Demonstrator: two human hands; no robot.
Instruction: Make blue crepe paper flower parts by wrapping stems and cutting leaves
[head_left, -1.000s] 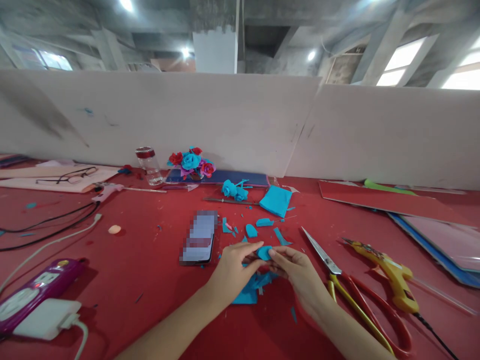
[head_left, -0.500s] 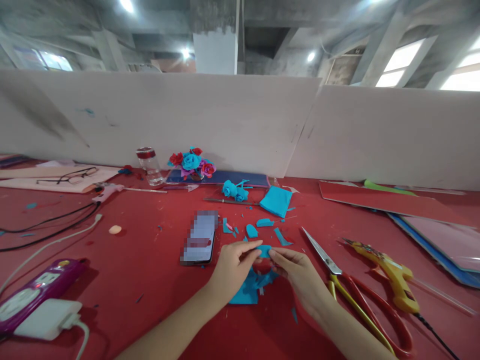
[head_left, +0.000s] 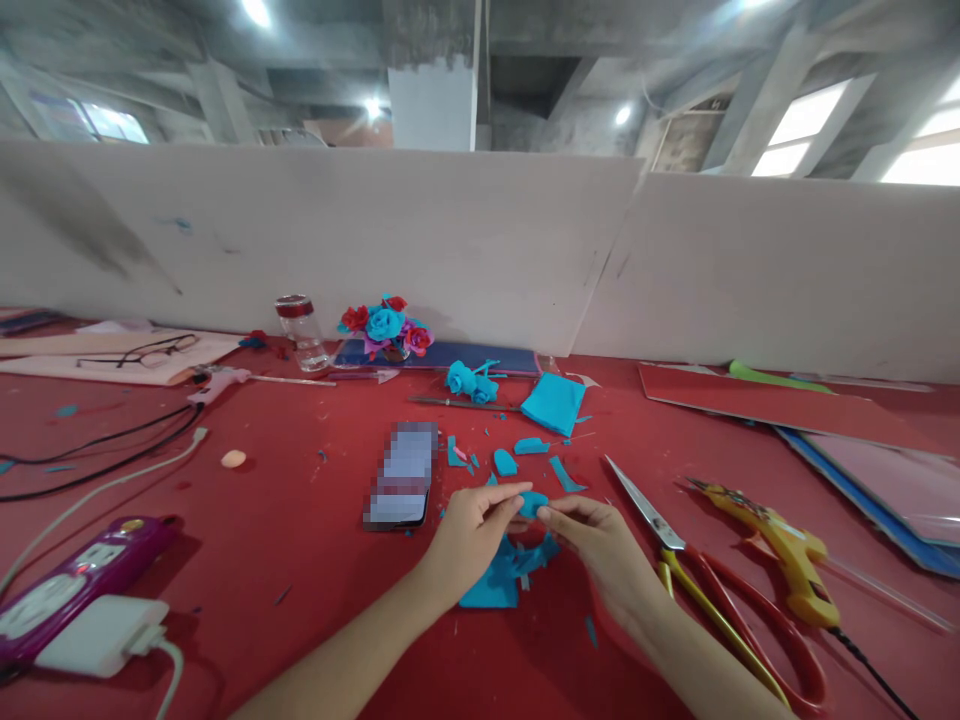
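Note:
A small piece of blue crepe paper (head_left: 533, 504), petal-like with a rounded outline, is pinched between both hands. My left hand (head_left: 478, 527) grips its left side with thumb and forefinger. On its right edge, my right hand (head_left: 592, 535) is closed in a pinch. Below them on the table lies a blue paper sheet (head_left: 489, 588) with crumpled blue scraps, partly covered by the hands. Just beyond my fingers are a rounded blue petal (head_left: 505, 462) and a blue paper strip (head_left: 532, 446).
Open scissors (head_left: 660, 525) and a yellow glue gun (head_left: 780, 535) lie to the right. A phone (head_left: 403, 475) is left of my hands. Farther back stand blue paper roses (head_left: 471, 381), a flower pot arrangement (head_left: 386, 325) and a glass jar (head_left: 303, 335). A purple power strip (head_left: 82, 580) sits at left.
The blue piece between my fingers now looks rounder and more cupped, where it was a flatter strip. Both hands have barely moved.

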